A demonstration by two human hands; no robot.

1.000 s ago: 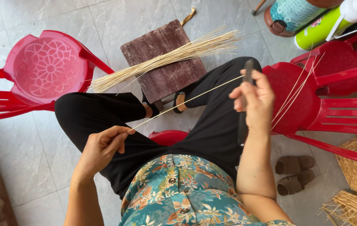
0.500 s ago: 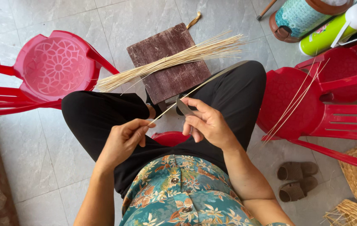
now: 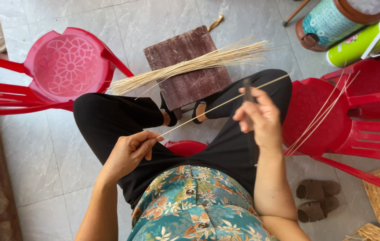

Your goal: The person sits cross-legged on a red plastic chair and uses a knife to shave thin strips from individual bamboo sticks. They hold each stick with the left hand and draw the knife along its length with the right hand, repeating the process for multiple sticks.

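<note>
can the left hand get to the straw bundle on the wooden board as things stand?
Probably yes. The left hand pinches one end of a thin strand, so it would need to let go first. The straw bundle lies across the wooden board just beyond the knees, with nothing between.

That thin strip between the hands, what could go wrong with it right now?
1. The thin strip is pinched only at its end by the left hand, so it could slip out.
2. The right hand holds a dark blade against it; a slip might nick a finger or snap the strip.
</note>
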